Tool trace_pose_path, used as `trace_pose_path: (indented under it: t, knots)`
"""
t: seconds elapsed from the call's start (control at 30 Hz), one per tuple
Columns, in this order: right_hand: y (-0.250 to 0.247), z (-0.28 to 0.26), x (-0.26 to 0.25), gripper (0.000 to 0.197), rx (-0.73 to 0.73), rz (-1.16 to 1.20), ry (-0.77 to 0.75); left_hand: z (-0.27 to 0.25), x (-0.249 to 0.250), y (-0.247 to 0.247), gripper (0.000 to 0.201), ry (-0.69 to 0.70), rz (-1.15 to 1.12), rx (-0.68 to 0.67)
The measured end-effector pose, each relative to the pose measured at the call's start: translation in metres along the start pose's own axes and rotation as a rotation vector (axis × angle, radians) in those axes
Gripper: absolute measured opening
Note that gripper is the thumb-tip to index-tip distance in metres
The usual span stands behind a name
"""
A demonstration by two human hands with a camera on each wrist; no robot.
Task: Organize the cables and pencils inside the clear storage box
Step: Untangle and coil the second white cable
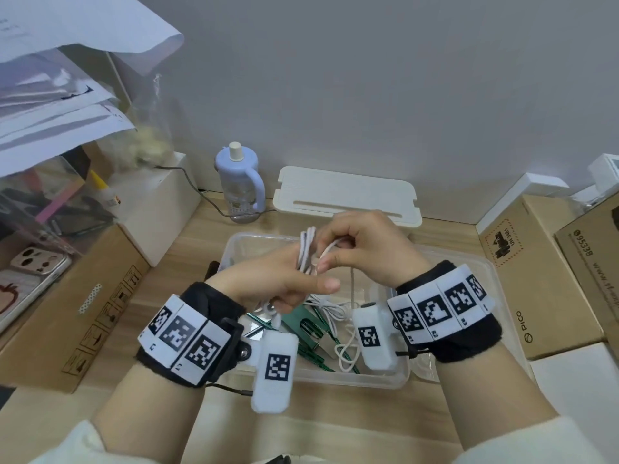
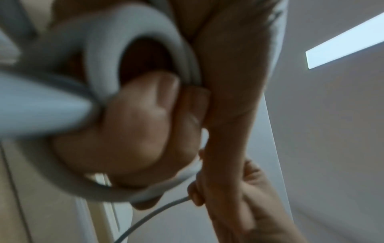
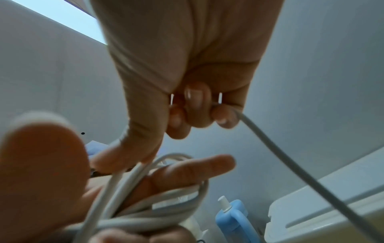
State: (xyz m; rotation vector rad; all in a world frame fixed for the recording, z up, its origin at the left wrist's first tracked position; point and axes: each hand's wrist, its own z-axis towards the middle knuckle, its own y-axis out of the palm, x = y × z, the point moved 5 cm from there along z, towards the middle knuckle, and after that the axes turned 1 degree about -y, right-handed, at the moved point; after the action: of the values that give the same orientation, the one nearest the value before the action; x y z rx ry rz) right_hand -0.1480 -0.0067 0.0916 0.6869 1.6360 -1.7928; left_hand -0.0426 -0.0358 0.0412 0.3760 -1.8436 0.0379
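Both hands hover over the clear storage box (image 1: 475, 266) on the wooden desk. My left hand (image 1: 284, 279) holds a white cable (image 1: 306, 251), coiled in several loops round its fingers. My right hand (image 1: 355, 249) pinches the loose strand of that cable beside the coil. The left wrist view shows the cable loops (image 2: 145, 41) wrapped on curled fingers. In the right wrist view, my right hand (image 3: 193, 108) grips the strand (image 3: 290, 164), with the coil (image 3: 145, 189) below it. Green pencils (image 1: 311, 354) and another white cable (image 1: 331, 313) lie in the box.
The box's white lid (image 1: 345, 195) leans at the back wall, next to a blue-capped bottle (image 1: 239, 182). Cardboard boxes flank the storage box on the left (image 1: 83, 313) and right (image 1: 536, 279). A clear organiser with papers (image 1: 40, 195) stands at far left.
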Motion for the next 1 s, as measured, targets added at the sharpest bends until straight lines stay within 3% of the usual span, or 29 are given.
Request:
trace_pose_path:
  t: [0.1, 0.23, 0.4, 0.5, 0.63, 0.7, 0.77, 0.87, 1.0]
  knots:
    - [-0.005, 0.002, 0.003, 0.02, 0.119, 0.028, -0.012, 0.003, -0.006, 0.002, 0.024, -0.069, 0.07, 0.016]
    - [-0.013, 0.001, 0.015, 0.026, 0.254, 0.183, 0.028, 0.0, -0.011, 0.003, 0.051, -0.108, 0.079, -0.074]
    - [-0.001, 0.002, 0.03, 0.021, 0.166, 0.367, 0.11, -0.004, 0.005, 0.001, 0.043, 0.136, 0.034, -0.072]
    - [0.011, 0.0, 0.036, 0.027, 0.104, 0.394, 0.123, -0.006, 0.016, -0.004, 0.041, 0.292, 0.058, 0.066]
    - [0.027, -0.008, 0.04, 0.03, -0.072, 0.193, 0.23, -0.007, 0.026, -0.016, 0.041, 0.429, -0.108, 0.274]
    - [0.033, -0.012, 0.036, 0.032, -0.156, 0.075, 0.228, -0.005, 0.021, -0.023, 0.05, 0.413, -0.223, 0.324]
    - [0.032, -0.012, 0.027, 0.033, -0.134, 0.005, 0.192, -0.002, 0.015, -0.022, 0.061, 0.344, -0.281, 0.307]
    - [0.023, -0.007, 0.015, 0.033, 0.004, 0.014, 0.145, 0.002, 0.008, -0.015, 0.072, 0.238, -0.256, 0.273]
    - [0.025, -0.005, 0.008, 0.031, -0.062, -0.047, 0.142, 0.006, 0.008, -0.009, 0.07, 0.191, -0.182, 0.282]
